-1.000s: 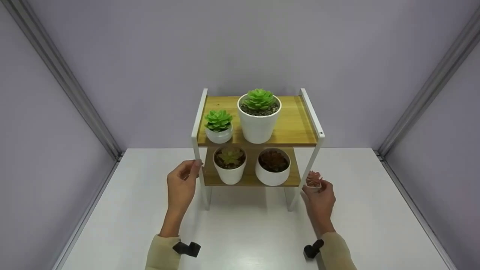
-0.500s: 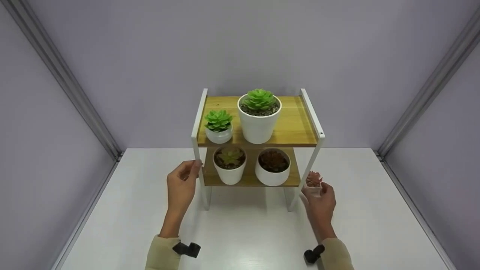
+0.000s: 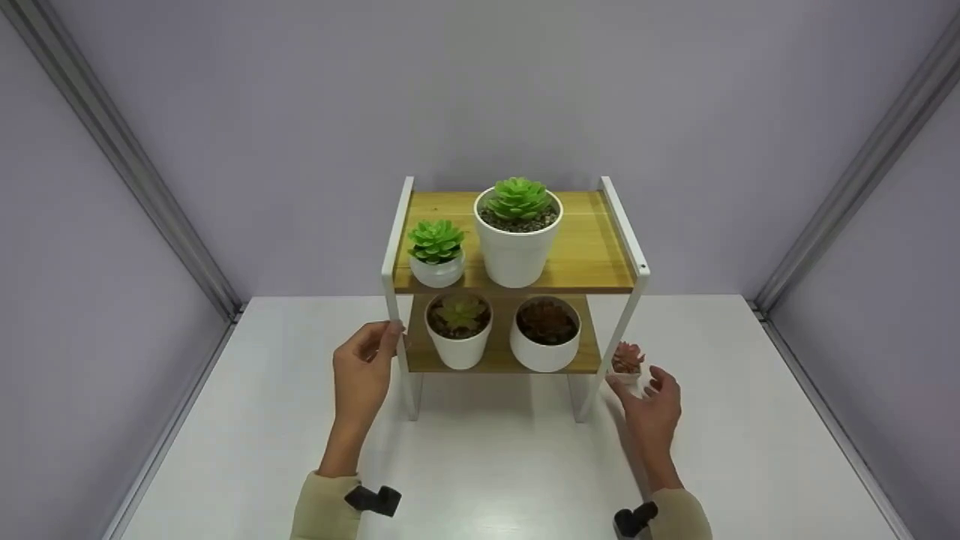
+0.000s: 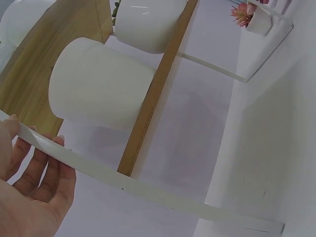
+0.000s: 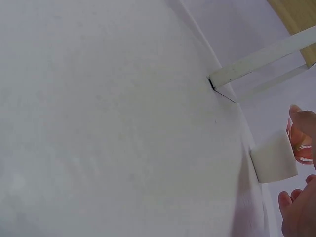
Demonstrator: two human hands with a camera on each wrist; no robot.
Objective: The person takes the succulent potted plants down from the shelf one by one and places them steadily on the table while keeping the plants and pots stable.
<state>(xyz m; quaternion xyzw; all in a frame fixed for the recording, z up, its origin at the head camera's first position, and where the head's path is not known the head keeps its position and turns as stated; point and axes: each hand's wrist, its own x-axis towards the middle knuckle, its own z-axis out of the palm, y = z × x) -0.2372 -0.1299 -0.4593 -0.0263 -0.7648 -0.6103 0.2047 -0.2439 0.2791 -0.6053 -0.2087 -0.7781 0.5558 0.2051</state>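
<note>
My left hand [image 3: 364, 371] pinches the white left front post of a two-tier plant shelf [image 3: 577, 255]. In the left wrist view thumb and fingers [image 4: 64, 182] lie on opposite sides of that post. A small pink succulent in a white pot [image 3: 627, 360] stands on the table just right of the shelf's right leg. Close in front of it is my right hand [image 3: 652, 409], thumb and fingers spread apart and holding nothing. The right wrist view shows the white pot [image 5: 274, 158] upright on the tabletop, the right thumb overlapping the pink leaves.
On the upper board stand a small green succulent [image 3: 437, 255] and a larger potted one [image 3: 517, 247]. Two potted succulents, one yellow-green [image 3: 460, 337] and one dark red [image 3: 546, 349], sit on the lower board. The white table [image 3: 487, 472] is bordered by grey walls [image 3: 495, 90].
My right hand has let go of the pink succulent's pot and drawn back slightly toward me, fingers opening. The pot stays beside the shelf. My left hand keeps its place on the post.
</note>
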